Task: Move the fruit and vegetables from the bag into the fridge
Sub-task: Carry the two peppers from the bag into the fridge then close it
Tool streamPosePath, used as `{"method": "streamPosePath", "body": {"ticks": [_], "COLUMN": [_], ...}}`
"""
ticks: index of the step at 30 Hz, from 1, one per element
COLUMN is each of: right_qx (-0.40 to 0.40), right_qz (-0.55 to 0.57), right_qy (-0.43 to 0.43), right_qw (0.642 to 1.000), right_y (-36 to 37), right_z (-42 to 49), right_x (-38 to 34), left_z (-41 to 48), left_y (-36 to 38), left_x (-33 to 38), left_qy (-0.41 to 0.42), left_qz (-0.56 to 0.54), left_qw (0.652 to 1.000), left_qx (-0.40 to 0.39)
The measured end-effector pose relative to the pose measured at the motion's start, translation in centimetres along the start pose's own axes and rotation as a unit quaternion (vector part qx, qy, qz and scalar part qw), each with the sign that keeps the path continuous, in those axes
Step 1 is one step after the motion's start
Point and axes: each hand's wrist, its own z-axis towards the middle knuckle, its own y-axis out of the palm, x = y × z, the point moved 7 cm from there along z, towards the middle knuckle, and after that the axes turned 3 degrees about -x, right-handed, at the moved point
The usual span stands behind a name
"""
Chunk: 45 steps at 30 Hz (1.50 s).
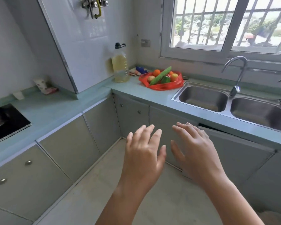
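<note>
From the left we see a hob set in the counter, an oil bottle in the corner, then the red bag just beside the sink. The bag lies open with a cucumber, an orange and what may be a green pepper in it. Our left hand and right hand hover side by side above the floor, well apart from the bag, fingers spread wide and holding nothing.

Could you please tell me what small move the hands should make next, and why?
Probably reach both forward toward the red bag on the counter beside the sink: the left hand and right hand are open and empty, short of the counter, and the produce sits in the bag.
</note>
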Motion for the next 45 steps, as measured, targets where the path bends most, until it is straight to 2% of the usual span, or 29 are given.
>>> {"method": "streamPosePath", "body": {"ticks": [6, 11, 19, 26, 32, 41, 45], "right_qx": [0.006, 0.004, 0.009, -0.007, -0.003, -0.01, -0.012], "right_qz": [-0.025, -0.056, -0.069, -0.072, -0.06, -0.061, -0.085], "right_qy": [0.03, 0.048, 0.046, 0.047, 0.061, 0.105, 0.12], "right_qw": [0.999, 0.997, 0.997, 0.996, 0.996, 0.993, 0.989], "right_y": [4.2, 9.3, 17.0, 23.2, 27.6, 32.2, 33.0], "right_z": [4.8, 11.5, 23.7, 29.8, 36.2, 47.9, 51.8], "right_x": [3.4, 4.7, 3.5, 5.3, 10.3, 21.8, 26.6], "left_z": [5.2, 10.9, 21.0, 25.8, 32.7, 47.2, 51.4], "left_y": [6.3, 10.9, 15.0, 20.2, 26.4, 37.4, 41.6], "left_x": [-3.3, -9.2, -19.4, -23.8, -26.2, -26.6, -27.6], "left_qy": [0.009, 0.005, 0.008, 0.013, 0.022, 0.072, 0.051], "left_qz": [-0.038, -0.072, -0.075, -0.072, -0.083, -0.089, -0.118], "left_qw": [0.999, 0.997, 0.996, 0.996, 0.993, 0.984, 0.978], "left_qx": [-0.03, -0.042, -0.036, -0.055, -0.076, -0.136, -0.163]}}
